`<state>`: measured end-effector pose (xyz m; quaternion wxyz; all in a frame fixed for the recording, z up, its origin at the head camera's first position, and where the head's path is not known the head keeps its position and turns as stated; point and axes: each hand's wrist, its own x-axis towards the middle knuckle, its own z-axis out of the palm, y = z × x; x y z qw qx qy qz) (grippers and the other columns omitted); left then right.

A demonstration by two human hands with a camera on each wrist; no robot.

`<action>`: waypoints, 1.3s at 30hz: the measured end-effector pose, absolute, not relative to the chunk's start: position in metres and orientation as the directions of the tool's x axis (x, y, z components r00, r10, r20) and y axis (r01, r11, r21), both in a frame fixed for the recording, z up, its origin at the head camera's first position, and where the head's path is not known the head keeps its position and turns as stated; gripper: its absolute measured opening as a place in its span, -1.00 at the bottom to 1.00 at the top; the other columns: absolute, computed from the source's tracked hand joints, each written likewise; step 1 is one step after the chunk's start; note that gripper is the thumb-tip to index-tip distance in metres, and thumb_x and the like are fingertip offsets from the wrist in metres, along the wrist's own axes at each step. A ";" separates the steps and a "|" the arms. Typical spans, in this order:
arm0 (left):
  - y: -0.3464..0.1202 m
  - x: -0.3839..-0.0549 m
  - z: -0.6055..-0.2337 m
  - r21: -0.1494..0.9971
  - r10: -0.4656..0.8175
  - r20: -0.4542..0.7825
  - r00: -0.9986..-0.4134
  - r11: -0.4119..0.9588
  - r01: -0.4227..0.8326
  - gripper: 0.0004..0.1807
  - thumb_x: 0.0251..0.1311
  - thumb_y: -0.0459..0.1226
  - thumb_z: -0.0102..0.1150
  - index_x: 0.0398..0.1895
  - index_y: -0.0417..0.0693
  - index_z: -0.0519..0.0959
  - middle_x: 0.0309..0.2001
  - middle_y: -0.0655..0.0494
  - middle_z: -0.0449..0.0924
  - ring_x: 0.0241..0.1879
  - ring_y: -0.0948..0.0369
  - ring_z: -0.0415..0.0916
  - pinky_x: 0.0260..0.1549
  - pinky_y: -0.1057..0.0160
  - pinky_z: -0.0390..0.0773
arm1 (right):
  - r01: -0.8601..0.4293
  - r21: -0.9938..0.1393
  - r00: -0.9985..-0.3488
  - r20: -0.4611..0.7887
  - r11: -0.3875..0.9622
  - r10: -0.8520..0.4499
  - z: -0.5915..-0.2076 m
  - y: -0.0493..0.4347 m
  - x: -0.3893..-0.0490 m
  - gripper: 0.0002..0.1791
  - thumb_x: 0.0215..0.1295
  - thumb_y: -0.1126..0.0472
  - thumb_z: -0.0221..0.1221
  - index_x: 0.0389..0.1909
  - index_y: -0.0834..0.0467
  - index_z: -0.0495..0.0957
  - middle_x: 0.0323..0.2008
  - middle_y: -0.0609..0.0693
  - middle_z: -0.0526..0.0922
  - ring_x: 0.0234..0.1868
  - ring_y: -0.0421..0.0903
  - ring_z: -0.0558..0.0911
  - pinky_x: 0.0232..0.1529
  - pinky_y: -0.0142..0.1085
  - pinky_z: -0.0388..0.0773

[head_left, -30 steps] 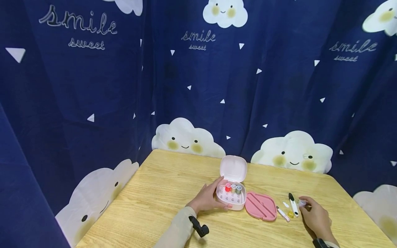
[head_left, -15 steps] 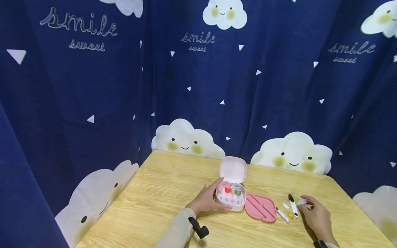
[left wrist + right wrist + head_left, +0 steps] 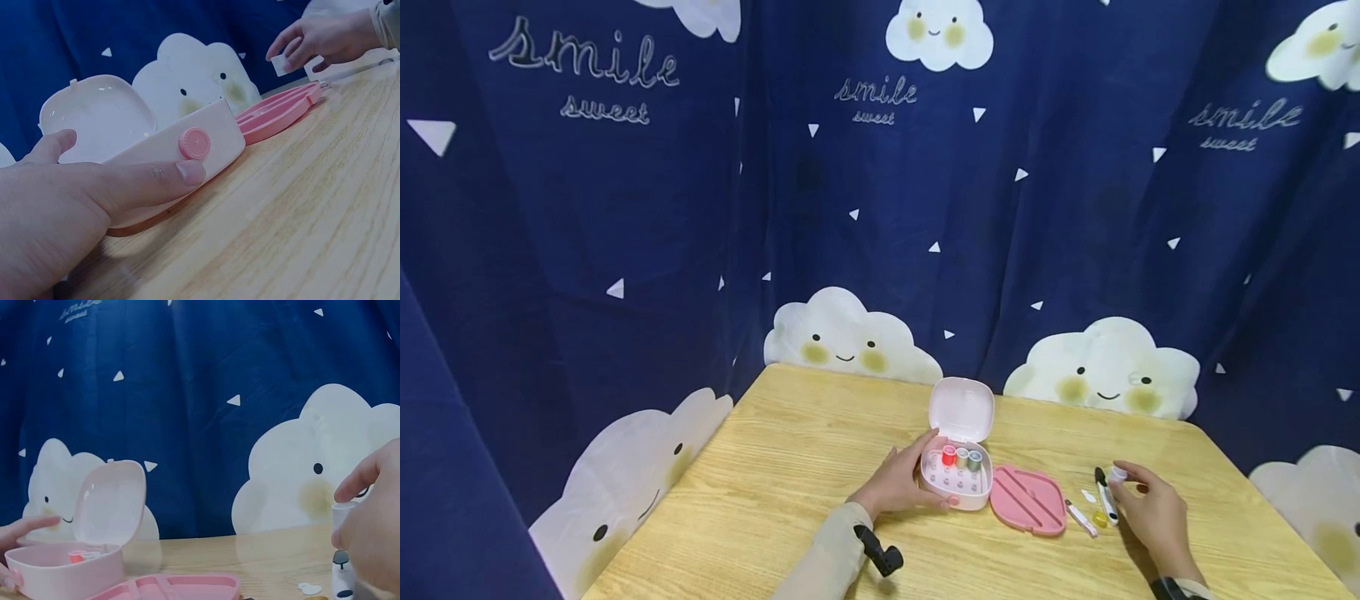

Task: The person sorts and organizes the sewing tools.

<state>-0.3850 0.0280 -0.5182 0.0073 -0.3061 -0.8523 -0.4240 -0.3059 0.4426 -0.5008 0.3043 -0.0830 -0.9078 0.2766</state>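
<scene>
Right hand [image 3: 1153,515] is pinching a white spool [image 3: 1117,474] above the desk [image 3: 820,433]
I'm guessing pick-up step: it's hovering by the black-tipped tool [image 3: 1106,498], left hand [image 3: 898,486] is holding the pink box [image 3: 976,502]; next move's probably calling for a steady carry to the bare pegs [image 3: 947,481].

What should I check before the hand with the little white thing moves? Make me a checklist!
1. Lid open: ok, it stands up.
2. Pink box steadied: ok, the left hand grips it.
3. White thing held: ok, the right hand pinches it.
4. Bare pegs in the box: ok, some show in front of three spools.
5. Sliding straight to the box: not ok, the pink tray lies between.
6. Thread on the white thing: cannot tell, too small.
</scene>
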 end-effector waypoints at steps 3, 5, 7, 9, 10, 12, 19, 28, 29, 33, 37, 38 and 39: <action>0.027 -0.384 -0.518 0.720 0.516 0.275 -0.811 0.449 0.530 0.33 -0.17 0.16 0.68 0.67 0.31 0.05 0.53 0.24 0.26 0.49 0.22 0.18 0.53 -0.19 -0.18 | -0.022 -0.563 -0.798 0.508 0.826 0.325 -0.500 0.439 -0.306 -0.62 0.31 0.29 0.36 0.12 0.30 0.65 -0.10 0.31 0.72 -0.06 0.35 0.65 -0.10 0.11 0.50; 0.027 -0.384 -0.518 0.721 0.516 0.274 -0.812 0.448 0.528 0.33 -0.18 0.16 0.69 0.67 0.31 0.05 0.53 0.24 0.26 0.49 0.22 0.19 0.53 -0.18 -0.18 | -0.022 -0.566 -0.798 0.507 0.824 0.327 -0.500 0.437 -0.307 -0.62 0.31 0.28 0.37 0.13 0.28 0.65 -0.09 0.30 0.72 -0.06 0.34 0.65 -0.11 0.10 0.50; 0.027 -0.384 -0.519 0.724 0.516 0.270 -0.813 0.448 0.525 0.34 -0.18 0.17 0.68 0.68 0.32 0.04 0.54 0.22 0.25 0.50 0.22 0.18 0.53 -0.18 -0.19 | -0.021 -0.575 -0.798 0.503 0.818 0.333 -0.499 0.436 -0.307 -0.61 0.32 0.27 0.37 0.14 0.27 0.65 -0.08 0.29 0.72 -0.05 0.32 0.64 -0.11 0.08 0.49; 0.027 -0.385 -0.519 0.727 0.515 0.263 -0.816 0.450 0.518 0.35 -0.18 0.19 0.67 0.68 0.34 0.02 0.55 0.21 0.23 0.50 0.22 0.16 0.53 -0.17 -0.20 | -0.022 -0.578 -0.798 0.502 0.816 0.334 -0.498 0.436 -0.309 -0.61 0.32 0.26 0.37 0.14 0.26 0.66 -0.07 0.28 0.72 -0.05 0.31 0.63 -0.12 0.06 0.48; 0.027 -0.385 -0.519 0.730 0.514 0.262 -0.817 0.449 0.516 0.35 -0.18 0.20 0.67 0.68 0.35 0.01 0.56 0.20 0.22 0.51 0.21 0.15 0.53 -0.17 -0.20 | -0.021 -0.575 -0.798 0.502 0.818 0.333 -0.498 0.435 -0.309 -0.61 0.33 0.25 0.38 0.14 0.26 0.66 -0.07 0.27 0.72 -0.04 0.29 0.63 -0.13 0.03 0.48; 0.027 -0.386 -0.519 0.733 0.512 0.261 -0.818 0.446 0.513 0.36 -0.18 0.21 0.66 0.68 0.36 0.00 0.57 0.18 0.21 0.51 0.21 0.15 0.53 -0.17 -0.20 | -0.027 -0.575 -0.798 0.505 0.818 0.329 -0.498 0.434 -0.310 -0.61 0.32 0.25 0.38 0.14 0.25 0.66 -0.07 0.27 0.72 -0.05 0.28 0.62 -0.15 0.01 0.48; 0.027 -0.385 -0.518 0.737 0.506 0.253 -0.825 0.452 0.503 0.35 -0.18 0.20 0.67 0.68 0.41 -0.01 0.56 0.22 0.21 0.51 0.21 0.15 0.53 -0.16 -0.18 | -0.055 -0.582 -0.802 0.510 0.811 0.311 -0.493 0.423 -0.313 -0.61 0.29 0.28 0.39 0.12 0.27 0.67 -0.10 0.26 0.72 -0.07 0.24 0.59 -0.21 -0.04 0.46; 0.027 -0.384 -0.516 0.735 0.502 0.249 -0.828 0.459 0.499 0.35 -0.18 0.19 0.67 0.68 0.42 -0.01 0.57 0.21 0.21 0.51 0.20 0.15 0.54 -0.15 -0.20 | -0.108 -0.572 -0.803 0.533 0.813 0.268 -0.488 0.407 -0.316 -0.64 0.24 0.33 0.42 0.07 0.26 0.69 -0.11 0.29 0.72 -0.06 0.27 0.62 -0.16 0.04 0.50; 0.027 -0.384 -0.516 0.735 0.502 0.250 -0.828 0.458 0.500 0.35 -0.18 0.19 0.67 0.67 0.42 0.00 0.57 0.21 0.21 0.51 0.20 0.15 0.54 -0.15 -0.20 | -0.120 -0.562 -0.799 0.544 0.819 0.256 -0.488 0.405 -0.316 -0.64 0.23 0.33 0.43 0.06 0.26 0.70 -0.12 0.29 0.73 -0.08 0.28 0.63 -0.16 0.05 0.52; 0.028 -0.385 -0.517 0.736 0.503 0.251 -0.827 0.455 0.501 0.34 -0.18 0.18 0.67 0.67 0.42 0.00 0.56 0.21 0.21 0.51 0.20 0.15 0.54 -0.16 -0.20 | -0.135 -0.542 -0.807 0.546 0.829 0.225 -0.489 0.398 -0.316 -0.64 0.25 0.30 0.43 0.07 0.24 0.70 -0.20 0.20 0.71 -0.18 0.16 0.62 -0.27 -0.10 0.50; 0.028 -0.385 -0.518 0.736 0.505 0.245 -0.828 0.458 0.498 0.34 -0.18 0.19 0.67 0.67 0.43 0.01 0.56 0.24 0.21 0.51 0.21 0.15 0.54 -0.16 -0.19 | -0.130 -0.553 -0.828 0.517 0.823 0.217 -0.489 0.390 -0.316 -0.63 0.26 0.30 0.42 0.09 0.23 0.70 -0.19 0.16 0.71 -0.17 0.13 0.60 -0.26 -0.12 0.48; 0.027 -0.385 -0.517 0.737 0.504 0.245 -0.828 0.458 0.497 0.34 -0.18 0.19 0.67 0.67 0.42 0.01 0.56 0.24 0.21 0.51 0.20 0.15 0.54 -0.16 -0.19 | -0.129 -0.558 -0.833 0.509 0.820 0.215 -0.489 0.388 -0.316 -0.62 0.26 0.30 0.42 0.09 0.23 0.70 -0.17 0.17 0.71 -0.14 0.15 0.60 -0.23 -0.09 0.50; 0.027 -0.385 -0.517 0.735 0.504 0.247 -0.828 0.459 0.499 0.34 -0.18 0.19 0.67 0.67 0.41 0.01 0.56 0.23 0.21 0.51 0.20 0.15 0.54 -0.16 -0.19 | -0.130 -0.559 -0.836 0.506 0.819 0.213 -0.489 0.385 -0.316 -0.62 0.25 0.31 0.42 0.10 0.23 0.70 -0.14 0.19 0.73 -0.09 0.19 0.61 -0.17 -0.04 0.52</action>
